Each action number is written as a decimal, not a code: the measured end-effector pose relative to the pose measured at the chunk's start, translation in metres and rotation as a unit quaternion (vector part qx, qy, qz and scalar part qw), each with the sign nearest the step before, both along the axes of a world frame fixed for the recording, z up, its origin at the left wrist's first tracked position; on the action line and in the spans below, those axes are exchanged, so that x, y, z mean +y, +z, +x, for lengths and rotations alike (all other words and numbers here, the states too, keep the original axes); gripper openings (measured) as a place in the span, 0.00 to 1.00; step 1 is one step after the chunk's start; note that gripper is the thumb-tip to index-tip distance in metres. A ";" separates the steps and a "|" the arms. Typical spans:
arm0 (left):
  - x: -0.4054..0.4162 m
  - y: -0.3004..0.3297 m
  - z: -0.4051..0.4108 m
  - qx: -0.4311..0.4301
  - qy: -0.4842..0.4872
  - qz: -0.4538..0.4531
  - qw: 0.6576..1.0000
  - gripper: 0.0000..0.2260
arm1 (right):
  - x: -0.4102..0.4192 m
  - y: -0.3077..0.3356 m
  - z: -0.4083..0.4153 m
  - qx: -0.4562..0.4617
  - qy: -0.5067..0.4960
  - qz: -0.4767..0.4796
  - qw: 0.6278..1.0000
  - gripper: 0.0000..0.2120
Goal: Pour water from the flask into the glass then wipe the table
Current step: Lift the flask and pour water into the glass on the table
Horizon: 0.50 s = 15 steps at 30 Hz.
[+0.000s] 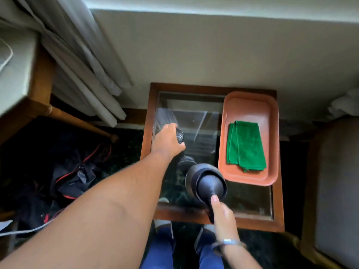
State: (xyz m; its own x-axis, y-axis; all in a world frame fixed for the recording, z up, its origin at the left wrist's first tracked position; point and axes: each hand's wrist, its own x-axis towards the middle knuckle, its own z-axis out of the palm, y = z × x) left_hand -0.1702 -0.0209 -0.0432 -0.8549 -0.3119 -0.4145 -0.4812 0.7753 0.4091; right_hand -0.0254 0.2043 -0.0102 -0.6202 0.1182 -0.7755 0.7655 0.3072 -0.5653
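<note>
A dark flask (206, 181) with a lid and a handle stands upright on the glass-topped wooden table (258, 222). My right hand (223, 214) grips its handle, thumb resting on top. At the table's left side my left hand (168, 140) is wrapped around a clear glass (179, 135), of which only the rim shows past my fingers. A folded green cloth (245, 145) lies in an orange tray (250, 105) on the right part of the table.
White curtains (83, 61) hang at the left, beside a wooden chair frame (44, 78). Dark bags with red trim (77, 171) lie on the floor to the left. A cushioned seat (334, 181) stands at the right. My legs and shoes are below the table's near edge.
</note>
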 end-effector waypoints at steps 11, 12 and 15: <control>-0.015 -0.034 -0.077 0.036 -0.004 -0.043 0.998 0.32 | 0.006 -0.012 -0.016 -0.012 0.030 -0.003 0.999 0.18; -0.016 -0.034 -0.076 0.035 -0.009 -0.041 0.998 0.33 | 0.006 -0.010 -0.014 -0.009 0.024 -0.002 1.000 0.19; -0.019 -0.031 -0.067 0.036 -0.002 -0.047 0.998 0.47 | -0.001 -0.001 -0.014 0.016 0.030 -0.007 0.999 0.23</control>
State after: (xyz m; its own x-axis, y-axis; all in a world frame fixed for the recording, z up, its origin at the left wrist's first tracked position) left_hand -0.2373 -0.0396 -0.0746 -0.8828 -0.3435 -0.3205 -0.4502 0.8136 0.3680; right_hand -0.0397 0.2033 -0.0116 -0.6499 0.0689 -0.7569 0.7277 0.3437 -0.5935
